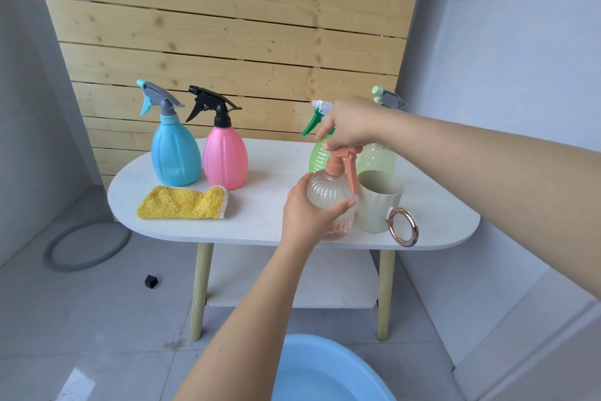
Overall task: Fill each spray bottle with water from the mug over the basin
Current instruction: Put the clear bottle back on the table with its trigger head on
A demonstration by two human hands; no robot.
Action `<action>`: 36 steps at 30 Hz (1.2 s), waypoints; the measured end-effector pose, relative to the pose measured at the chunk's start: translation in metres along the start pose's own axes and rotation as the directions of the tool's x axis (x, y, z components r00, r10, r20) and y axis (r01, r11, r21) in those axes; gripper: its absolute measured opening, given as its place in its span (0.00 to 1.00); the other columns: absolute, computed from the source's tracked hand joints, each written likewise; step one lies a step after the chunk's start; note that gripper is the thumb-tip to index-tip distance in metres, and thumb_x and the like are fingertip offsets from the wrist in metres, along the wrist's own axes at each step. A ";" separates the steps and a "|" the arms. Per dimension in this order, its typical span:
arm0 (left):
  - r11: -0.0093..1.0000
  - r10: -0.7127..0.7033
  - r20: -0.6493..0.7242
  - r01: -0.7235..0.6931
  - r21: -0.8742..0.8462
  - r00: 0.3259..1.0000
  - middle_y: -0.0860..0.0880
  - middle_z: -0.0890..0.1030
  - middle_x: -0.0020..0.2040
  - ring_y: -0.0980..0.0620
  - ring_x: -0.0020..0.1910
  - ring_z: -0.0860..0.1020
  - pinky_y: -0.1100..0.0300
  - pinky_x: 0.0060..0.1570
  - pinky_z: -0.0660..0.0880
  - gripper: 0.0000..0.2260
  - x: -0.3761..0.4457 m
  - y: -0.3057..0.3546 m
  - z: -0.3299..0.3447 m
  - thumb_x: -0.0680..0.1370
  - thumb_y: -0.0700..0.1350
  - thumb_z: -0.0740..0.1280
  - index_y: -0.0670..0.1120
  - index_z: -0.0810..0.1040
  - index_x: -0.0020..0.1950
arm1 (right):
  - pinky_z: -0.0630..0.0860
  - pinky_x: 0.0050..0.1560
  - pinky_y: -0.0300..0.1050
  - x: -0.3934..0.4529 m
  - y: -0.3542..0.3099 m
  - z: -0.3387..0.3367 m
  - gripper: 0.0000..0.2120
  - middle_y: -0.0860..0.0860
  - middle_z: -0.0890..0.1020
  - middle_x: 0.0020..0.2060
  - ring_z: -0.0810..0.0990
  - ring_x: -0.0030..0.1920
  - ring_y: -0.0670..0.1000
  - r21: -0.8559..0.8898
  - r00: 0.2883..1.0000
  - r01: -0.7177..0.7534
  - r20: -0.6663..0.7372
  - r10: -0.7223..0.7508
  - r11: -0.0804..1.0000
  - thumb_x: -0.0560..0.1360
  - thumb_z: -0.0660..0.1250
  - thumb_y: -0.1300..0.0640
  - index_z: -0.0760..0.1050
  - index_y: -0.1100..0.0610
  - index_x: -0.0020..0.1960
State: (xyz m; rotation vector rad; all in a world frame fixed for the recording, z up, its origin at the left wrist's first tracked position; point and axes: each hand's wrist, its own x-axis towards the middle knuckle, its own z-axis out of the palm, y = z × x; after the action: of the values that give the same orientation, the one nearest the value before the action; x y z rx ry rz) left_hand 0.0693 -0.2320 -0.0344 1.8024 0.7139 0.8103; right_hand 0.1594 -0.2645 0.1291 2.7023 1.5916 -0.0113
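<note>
Nearest, a blue basin [328, 374] is seen on the floor. On the white table [266, 225], the clear ribbed spray bottle [331, 202] is gripped by the left hand [309, 215]; its orange sprayer head [344, 160] is pinched by the right hand [351, 124]. Touching it rightward, the mug [377, 202] is stood.

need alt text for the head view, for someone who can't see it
Left hand holds a clear ribbed spray bottle on a white table while the right hand grips its orange trigger top. A beige mug stands beside it; a blue basin sits below.
</note>
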 end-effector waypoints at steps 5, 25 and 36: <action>1.000 0.004 0.004 -0.004 -0.009 1.000 0.56 0.72 0.66 0.56 0.65 0.70 0.67 0.50 0.70 0.37 -0.001 -0.001 0.000 0.65 0.58 0.77 0.52 0.67 0.70 | 0.79 0.33 0.37 0.000 0.005 -0.006 0.13 0.55 0.82 0.34 0.81 0.31 0.47 0.387 0.967 -0.181 0.237 0.092 0.904 0.80 0.59 0.56 0.77 0.64 0.51; 1.000 0.002 -0.021 -0.002 0.016 1.000 0.55 0.72 0.67 0.54 0.67 0.69 0.63 0.55 0.68 0.39 0.003 -0.004 0.004 0.64 0.58 0.77 0.52 0.66 0.71 | 0.76 0.25 0.40 -0.009 0.011 0.026 0.25 0.50 0.79 0.36 0.77 0.25 0.50 0.454 0.975 0.025 -0.209 0.080 0.891 0.75 0.69 0.54 0.69 0.49 0.70; 1.000 -0.001 -0.007 0.001 0.011 1.000 0.56 0.72 0.67 0.55 0.65 0.70 0.67 0.47 0.67 0.38 0.001 -0.004 0.003 0.65 0.57 0.77 0.53 0.65 0.71 | 0.65 0.54 0.42 -0.007 0.033 -0.003 0.15 0.45 0.69 0.50 0.66 0.59 0.50 -0.115 0.967 0.235 -0.070 -0.244 0.965 0.72 0.70 0.45 0.80 0.44 0.57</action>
State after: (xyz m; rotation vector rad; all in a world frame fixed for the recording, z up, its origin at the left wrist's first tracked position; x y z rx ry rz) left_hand 0.0717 -0.2315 -0.0392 1.8094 0.7251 0.8141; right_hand 0.1851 -0.2864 0.1317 2.4468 1.8761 0.1820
